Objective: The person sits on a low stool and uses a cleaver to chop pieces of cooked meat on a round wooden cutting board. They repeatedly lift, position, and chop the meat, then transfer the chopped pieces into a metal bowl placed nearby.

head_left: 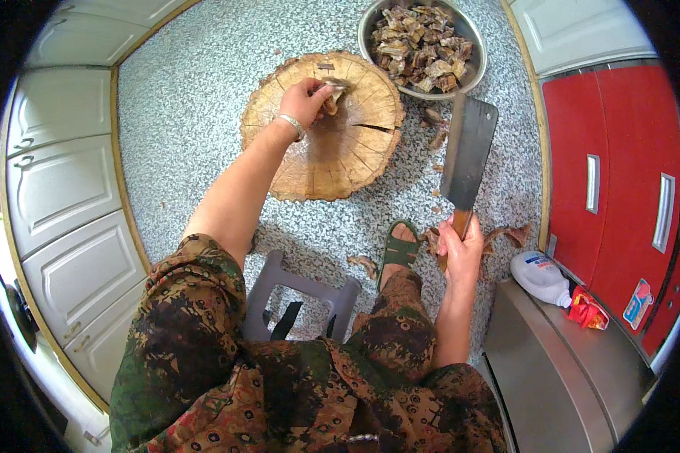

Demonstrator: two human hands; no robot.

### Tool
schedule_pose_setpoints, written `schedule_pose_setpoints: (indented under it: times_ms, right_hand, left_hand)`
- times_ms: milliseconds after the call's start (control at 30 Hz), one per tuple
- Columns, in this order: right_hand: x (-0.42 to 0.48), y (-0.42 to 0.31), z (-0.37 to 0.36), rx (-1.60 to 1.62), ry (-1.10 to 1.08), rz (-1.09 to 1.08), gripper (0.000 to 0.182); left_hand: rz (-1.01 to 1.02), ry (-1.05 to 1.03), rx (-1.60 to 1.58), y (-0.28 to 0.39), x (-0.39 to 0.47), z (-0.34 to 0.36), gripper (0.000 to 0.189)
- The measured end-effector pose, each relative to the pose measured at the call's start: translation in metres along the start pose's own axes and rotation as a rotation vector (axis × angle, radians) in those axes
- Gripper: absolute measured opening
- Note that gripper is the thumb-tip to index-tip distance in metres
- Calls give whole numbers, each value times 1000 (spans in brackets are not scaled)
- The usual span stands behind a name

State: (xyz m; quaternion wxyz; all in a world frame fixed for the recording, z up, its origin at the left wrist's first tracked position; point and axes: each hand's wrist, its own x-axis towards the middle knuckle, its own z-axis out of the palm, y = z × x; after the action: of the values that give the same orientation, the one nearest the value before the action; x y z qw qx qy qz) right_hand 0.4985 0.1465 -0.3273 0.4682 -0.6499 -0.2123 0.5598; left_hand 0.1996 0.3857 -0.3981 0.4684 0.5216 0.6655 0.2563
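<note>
A round wooden chopping block point(317, 175), cut from a log and cracked on its right side, rests on the speckled floor in front of me. Over its upper part, my left hand point(303, 105) grips a brownish dried piece point(334, 96), perhaps dried meat or fish; the fingers partly hide it. My right hand point(461, 246) is closed around the wooden handle of a cleaver point(469, 153). The dark blade points up and away, to the right of the block and apart from it. A small dark scrap point(325, 66) lies near the block's far edge.
Beyond the block at right, a metal basin point(368, 34) holds many chopped brown pieces point(425, 45). Larger dried pieces point(510, 235) and crumbs lie on the floor by my right hand. A grey plastic stool point(306, 280) stands below me. White cabinets point(68, 170) line the left.
</note>
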Motion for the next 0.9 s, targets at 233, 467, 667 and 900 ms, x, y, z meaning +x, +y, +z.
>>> schedule_pose_setpoints:
  times_ms: [233, 467, 667, 900]
  right_hand:
    - [-3, -8, 3, -158, -3, -68, 12]
    - [22, 37, -20, 89, 313, 14, 14]
    - [27, 86, -74, 129, 493, 180, 16]
    - [18, 92, -101, 93, 478, 182, 14]
  left_hand:
    - [364, 126, 491, 0, 12, 0, 44]
    - [346, -99, 512, 53, -16, 26, 30]
    - [630, -478, 389, 79, -39, 161, 32]
    - [269, -585, 862, 37, 16, 298, 43]
